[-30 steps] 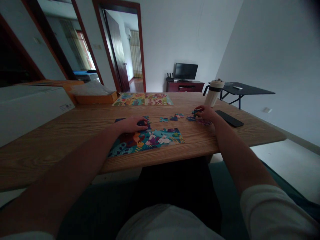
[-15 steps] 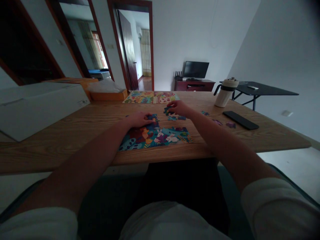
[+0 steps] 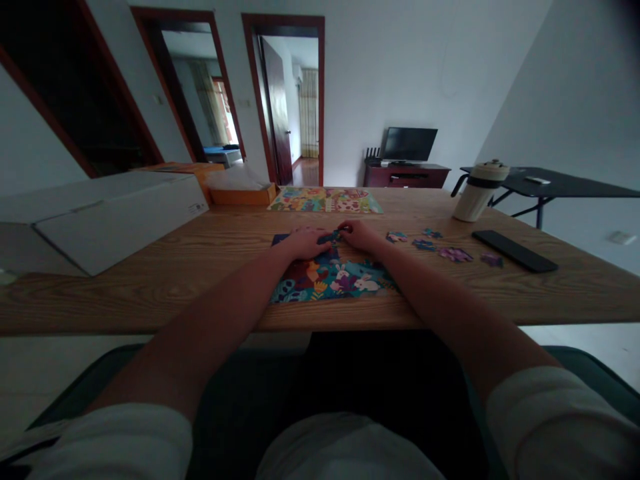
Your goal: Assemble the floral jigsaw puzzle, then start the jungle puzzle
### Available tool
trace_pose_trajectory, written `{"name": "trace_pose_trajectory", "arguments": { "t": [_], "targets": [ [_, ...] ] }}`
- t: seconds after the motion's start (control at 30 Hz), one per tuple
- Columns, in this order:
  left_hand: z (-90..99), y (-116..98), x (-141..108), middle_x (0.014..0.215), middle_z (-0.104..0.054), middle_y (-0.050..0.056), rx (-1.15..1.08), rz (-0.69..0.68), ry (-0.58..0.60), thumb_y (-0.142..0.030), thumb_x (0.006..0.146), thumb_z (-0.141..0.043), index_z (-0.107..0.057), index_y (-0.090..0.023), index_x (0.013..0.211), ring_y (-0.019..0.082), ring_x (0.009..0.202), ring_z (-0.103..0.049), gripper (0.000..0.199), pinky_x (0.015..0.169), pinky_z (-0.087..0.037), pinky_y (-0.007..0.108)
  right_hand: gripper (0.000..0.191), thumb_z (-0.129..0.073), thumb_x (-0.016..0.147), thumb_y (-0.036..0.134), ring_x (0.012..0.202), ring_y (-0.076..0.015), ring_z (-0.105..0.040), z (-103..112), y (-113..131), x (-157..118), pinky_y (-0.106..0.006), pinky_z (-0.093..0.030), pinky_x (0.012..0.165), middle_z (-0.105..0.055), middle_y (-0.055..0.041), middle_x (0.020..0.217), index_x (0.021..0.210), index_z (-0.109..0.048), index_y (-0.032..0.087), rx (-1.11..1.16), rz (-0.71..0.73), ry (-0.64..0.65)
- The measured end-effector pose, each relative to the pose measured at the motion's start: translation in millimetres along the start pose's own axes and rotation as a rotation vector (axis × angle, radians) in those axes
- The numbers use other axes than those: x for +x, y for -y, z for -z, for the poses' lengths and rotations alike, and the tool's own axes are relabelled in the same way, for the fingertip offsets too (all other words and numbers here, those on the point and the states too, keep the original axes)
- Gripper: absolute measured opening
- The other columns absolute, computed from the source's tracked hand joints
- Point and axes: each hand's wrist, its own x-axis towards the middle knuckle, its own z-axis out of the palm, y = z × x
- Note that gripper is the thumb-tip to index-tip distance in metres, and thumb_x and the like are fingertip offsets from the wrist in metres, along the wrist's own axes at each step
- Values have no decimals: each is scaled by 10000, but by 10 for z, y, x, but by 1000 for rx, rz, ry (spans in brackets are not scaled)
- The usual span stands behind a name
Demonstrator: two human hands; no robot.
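Observation:
A partly assembled puzzle [image 3: 325, 280] with rabbits and a fox lies near the table's front edge. My left hand [image 3: 307, 243] rests flat on its upper part, fingers spread. Just to the right, my right hand [image 3: 356, 235] pinches a dark teal puzzle piece [image 3: 338, 235] at the puzzle's top edge, close to my left fingertips. Loose pieces lie right of my right forearm: a pale and teal one [image 3: 397, 237], blue ones [image 3: 425, 245] and purple ones [image 3: 455, 254]. My right forearm covers the puzzle's right end.
Behind the puzzle lies a colourful picture sheet [image 3: 325, 200]. A white box [image 3: 125, 217] and an orange tray [image 3: 244, 197] with clear plastic stand at the left. On the right are a black flat object [image 3: 514, 251] and a white flask [image 3: 475, 193].
My right hand has brought its piece left and closer to my left hand, at the puzzle's top edge. The view has turned left, so things appear shifted right.

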Motion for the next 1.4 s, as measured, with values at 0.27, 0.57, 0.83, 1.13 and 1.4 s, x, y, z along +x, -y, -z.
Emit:
{"name": "trace_pose_trajectory", "arguments": {
  "t": [0.27,0.57,0.83,1.13,1.4],
  "targets": [
    [1,-60,26,1660,-419,83,72,65,43,-663,1038,-325,-490,-377,1564,407,1506,-366,621,1206,-223,633,392,-559,1010,405,1120,-304,-686,40,7,-59,-381,-492,979,-756,-162,1211,1257,-769,185,-131,1,8],
    [-9,-85,16,1608,-489,105,127,23,-9,-681,1031,-319,-558,-331,1512,408,1466,-408,641,1197,-238,624,361,-540,1024,360,1093,-258,-695,220,-85,19,-336,-504,970,-758,-135,1224,1230,-771,173,-38,5,-68],
    [-3,-122,38,1714,-305,22,54,-53,100,-663,1045,-261,-356,-331,1645,372,1569,-252,692,1253,-150,581,277,-630,934,245,891,-246,-734,1190,-823,-249,-357,-553,862,-799,-140,1003,1120,-802,134,-20,-183,-257],
    [3,-134,70,1698,-338,7,57,-10,129,-656,1041,-265,-394,-330,1630,384,1562,-268,686,1251,-167,584,277,-668,923,292,876,-258,-745,1433,-1372,-781,-372,-587,824,-797,-141,1061,1129,-802,164,-136,-224,-102],
    [4,-135,29,1701,-332,27,37,5,127,-645,1044,-255,-387,-306,1636,378,1568,-257,695,1249,-183,580,265,-758,871,427,876,-265,-708,1211,-620,-834,-399,-558,827,-785,-108,959,1026,-795,215,22,16,92]
  ]
}}
